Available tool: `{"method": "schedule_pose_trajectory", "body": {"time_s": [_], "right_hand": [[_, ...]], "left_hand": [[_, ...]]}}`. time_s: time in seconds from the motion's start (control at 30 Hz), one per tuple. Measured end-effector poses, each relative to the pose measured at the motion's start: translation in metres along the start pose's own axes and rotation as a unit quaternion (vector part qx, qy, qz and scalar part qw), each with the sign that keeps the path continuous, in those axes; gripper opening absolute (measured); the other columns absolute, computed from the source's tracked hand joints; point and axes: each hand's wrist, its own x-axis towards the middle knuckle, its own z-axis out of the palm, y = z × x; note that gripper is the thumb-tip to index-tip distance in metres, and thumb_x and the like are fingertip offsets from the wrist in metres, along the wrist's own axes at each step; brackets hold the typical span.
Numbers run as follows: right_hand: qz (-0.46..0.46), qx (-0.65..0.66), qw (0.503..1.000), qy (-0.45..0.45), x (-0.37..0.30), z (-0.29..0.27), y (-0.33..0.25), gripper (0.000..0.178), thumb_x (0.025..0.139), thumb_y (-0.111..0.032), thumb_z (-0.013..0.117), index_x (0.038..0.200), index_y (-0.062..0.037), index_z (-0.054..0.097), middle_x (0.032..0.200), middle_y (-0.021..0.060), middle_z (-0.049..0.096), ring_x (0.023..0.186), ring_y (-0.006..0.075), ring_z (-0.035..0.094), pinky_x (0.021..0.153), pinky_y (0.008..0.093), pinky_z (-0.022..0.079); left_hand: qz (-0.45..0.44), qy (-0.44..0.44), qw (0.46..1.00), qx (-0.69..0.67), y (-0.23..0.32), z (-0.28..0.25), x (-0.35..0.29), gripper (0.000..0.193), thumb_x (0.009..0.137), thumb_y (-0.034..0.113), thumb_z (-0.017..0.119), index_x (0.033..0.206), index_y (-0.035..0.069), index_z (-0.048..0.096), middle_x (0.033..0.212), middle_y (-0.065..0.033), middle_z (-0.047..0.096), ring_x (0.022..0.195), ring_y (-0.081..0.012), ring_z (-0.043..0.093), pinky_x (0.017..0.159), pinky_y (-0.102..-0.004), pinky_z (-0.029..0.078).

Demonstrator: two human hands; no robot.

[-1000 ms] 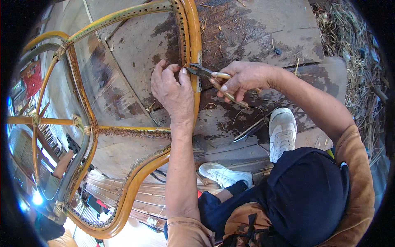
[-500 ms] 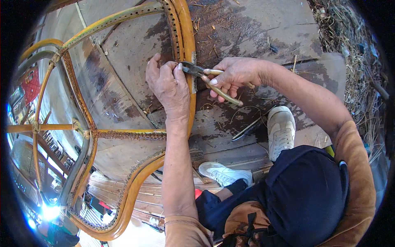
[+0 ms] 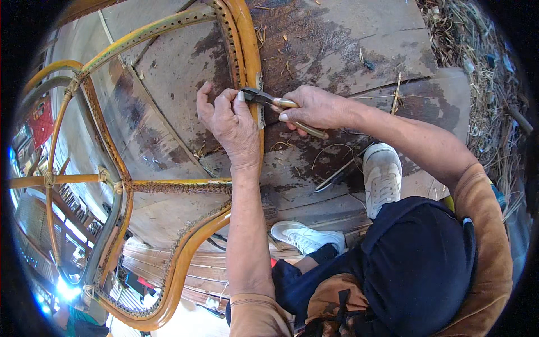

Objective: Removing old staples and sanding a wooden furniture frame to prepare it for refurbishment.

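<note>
A varnished rattan chair frame [image 3: 250, 39] lies before me, its inner rails dotted with small holes. My right hand [image 3: 317, 106] grips a pair of pliers [image 3: 259, 97] with a dark metal head and tan-coated handles. The pliers' jaws rest at the frame's right-hand rail, beside a pale worn patch. Directly left of the jaws is my left hand [image 3: 230, 123], thumb and forefinger pinched together at the holed inner rail, the other fingers curled loosely. Whatever lies between those fingertips is too small to make out.
Stained boards [image 3: 337, 50] under the frame carry scattered fibre scraps. A thin dark-and-light strip [image 3: 336, 177] lies near my shoe [image 3: 383, 180]. Dry fibre waste [image 3: 488, 95] is heaped along the right edge. At lower left a bright light [image 3: 68, 290] glares near a person.
The pliers' handles have come closer together in my right hand. My left hand stays pinched by the jaws, and the frame has shifted slightly left in view.
</note>
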Motion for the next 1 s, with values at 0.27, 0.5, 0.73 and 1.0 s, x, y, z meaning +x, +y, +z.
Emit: {"method": "schedule_pose_trajectory", "body": {"time_s": [0.27, 0.5, 0.73, 1.0], "right_hand": [[0.007, -0.076, 0.997, 0.026, -0.003, 0.006, -0.003, 0.020, 0.095, -0.020, 0.057, 0.094, -0.0002, 0.057, 0.071, 0.0024, 0.062, 0.059, 0.0115, 0.061, 0.054, 0.0299, 0.050], [0.008, -0.080, 0.995, 0.055, -0.005, 0.012, -0.003, 0.019, 0.095, -0.019, 0.057, 0.099, -0.0009, 0.059, 0.072, 0.0030, 0.062, 0.060, 0.0122, 0.062, 0.056, 0.0311, 0.051], [-0.014, -0.131, 0.989, 0.071, -0.004, 0.013, 0.004, 0.020, 0.095, -0.020, 0.058, 0.099, -0.0007, 0.058, 0.068, 0.0076, 0.063, 0.060, 0.0169, 0.064, 0.057, 0.0350, 0.050], [-0.085, -0.214, 0.962, 0.148, -0.006, 0.022, 0.012, 0.024, 0.094, -0.024, 0.060, 0.101, -0.0013, 0.059, 0.069, 0.0164, 0.062, 0.066, 0.0327, 0.065, 0.060, 0.0428, 0.049]], "left_hand": [[0.003, 0.005, 1.000, -0.010, -0.002, 0.002, -0.002, 0.014, 0.080, 0.000, 0.067, 0.093, 0.004, 0.063, 0.128, -0.0184, 0.047, 0.122, -0.0339, 0.043, 0.102, -0.0440, 0.033], [0.006, 0.012, 1.000, -0.020, -0.003, 0.005, -0.004, 0.014, 0.080, -0.003, 0.065, 0.093, 0.003, 0.063, 0.126, -0.0173, 0.047, 0.121, -0.0335, 0.044, 0.101, -0.0429, 0.035], [0.014, 0.026, 0.999, -0.036, -0.002, 0.007, -0.006, 0.014, 0.081, -0.003, 0.064, 0.093, 0.003, 0.062, 0.125, -0.0177, 0.047, 0.120, -0.0333, 0.044, 0.101, -0.0421, 0.035], [0.015, 0.030, 0.999, -0.028, -0.004, 0.008, -0.008, 0.013, 0.081, -0.002, 0.063, 0.093, 0.003, 0.062, 0.124, -0.0177, 0.047, 0.120, -0.0324, 0.045, 0.102, -0.0417, 0.036]]}}
